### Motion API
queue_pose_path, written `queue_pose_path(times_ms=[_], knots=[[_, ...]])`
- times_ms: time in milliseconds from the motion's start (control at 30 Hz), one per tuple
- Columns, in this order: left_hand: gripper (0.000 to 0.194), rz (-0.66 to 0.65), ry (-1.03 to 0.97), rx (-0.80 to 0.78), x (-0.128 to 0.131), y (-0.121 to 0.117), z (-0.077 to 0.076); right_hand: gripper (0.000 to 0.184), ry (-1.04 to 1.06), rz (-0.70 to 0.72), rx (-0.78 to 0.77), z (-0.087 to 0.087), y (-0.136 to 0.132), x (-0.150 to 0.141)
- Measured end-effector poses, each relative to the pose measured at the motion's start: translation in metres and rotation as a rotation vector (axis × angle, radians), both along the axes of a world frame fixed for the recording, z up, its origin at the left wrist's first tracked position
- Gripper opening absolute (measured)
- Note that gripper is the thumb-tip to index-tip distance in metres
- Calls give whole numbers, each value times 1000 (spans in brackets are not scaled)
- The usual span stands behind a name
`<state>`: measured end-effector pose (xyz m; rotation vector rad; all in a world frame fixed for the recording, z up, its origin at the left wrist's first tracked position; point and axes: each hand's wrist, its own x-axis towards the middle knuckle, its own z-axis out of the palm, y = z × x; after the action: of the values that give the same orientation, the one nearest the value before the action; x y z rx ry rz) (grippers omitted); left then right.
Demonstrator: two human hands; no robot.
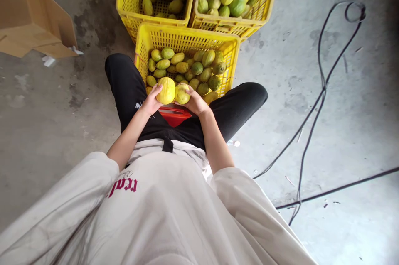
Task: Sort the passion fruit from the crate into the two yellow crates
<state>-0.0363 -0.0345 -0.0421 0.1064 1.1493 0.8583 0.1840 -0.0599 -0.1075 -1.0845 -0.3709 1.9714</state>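
My left hand (151,101) is wrapped round a large yellow papaya (166,91), its thumb on the fruit's near side. Closed on a smaller yellow papaya (181,93) with brownish specks is my right hand (197,103). The two fruits are side by side, touching or nearly so, above the near edge of a yellow plastic crate (190,37). Inside that crate lie several green and yellow papayas (206,74). The undersides of the held fruits and some fingers are hidden.
Two more yellow crates stand behind, a left one (132,15) and a right one (230,20), both holding papayas. A red object (175,119) shows between my legs. Cardboard boxes (37,15) are at the upper left. Black cable (307,120) runs over the floor at right.
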Motion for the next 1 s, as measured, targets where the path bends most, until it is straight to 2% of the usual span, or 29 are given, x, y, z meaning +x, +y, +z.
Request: queue_pose_path(times_ms=[67,233,433,633,733,833,933,1000], knots=[[31,13,11,-8,0,-1,0,46,36,5,-36,1,2,-1],[42,19,0,-10,0,-1,-2,59,71,20,-14,3,3,2],[41,9,5,3,-3,2,-3,50,27,17,44,6,-1,6],[49,-2,11,26,-4,2,-6,71,-16,17,40,15,-4,2],[57,-76,2,6,-4,0,-7,81,-1,7,89,19,-6,3],[64,-125,-29,-4,-4,-3,-7,79,30,14,171,18,-7,7],[77,-105,-71,18,-3,-4,-7,76,31,15,205,17,-8,7],[70,-81,-72,10,-1,-3,-5,79,9,-4,202,16,-8,4]])
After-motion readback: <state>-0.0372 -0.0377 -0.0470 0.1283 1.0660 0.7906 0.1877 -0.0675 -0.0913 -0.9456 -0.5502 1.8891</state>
